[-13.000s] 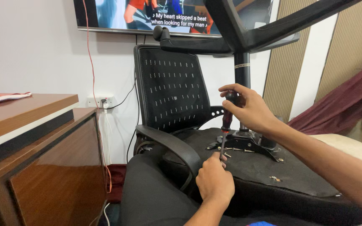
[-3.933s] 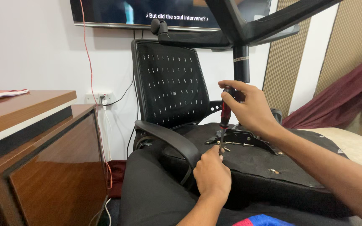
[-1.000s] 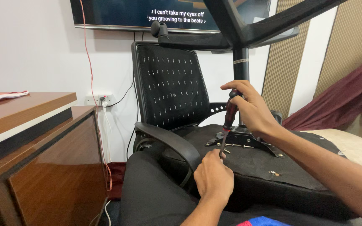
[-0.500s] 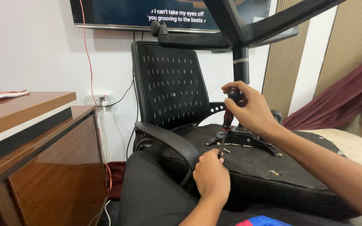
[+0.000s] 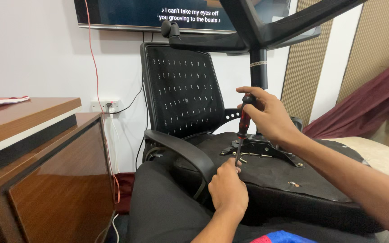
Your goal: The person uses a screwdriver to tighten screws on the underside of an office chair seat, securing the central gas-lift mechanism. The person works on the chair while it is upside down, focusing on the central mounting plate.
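The right hand is wrapped tight around the red-and-black handle of a single screwdriver, held nearly upright with its thin metal shaft pointing down at the underside of an overturned black office chair seat. Just below it, the left hand is curled in a loose fist with its fingertips pinched about the lower end of the shaft, steadying the tip; whether a screw sits under it I cannot tell. The tip meets the seat right beside the black metal mounting plate, from which one black gas-lift column rises to the star-shaped chair base overhead. A few small loose screws lie on the fabric by the plate, too small to count surely, and another fastener sits apart, nearer the seat's edge. One curved black armrest arcs beside the left hand. Behind stands one black mesh chair back. To the left is a brown wooden cabinet, and a wall-mounted television screen hangs above.
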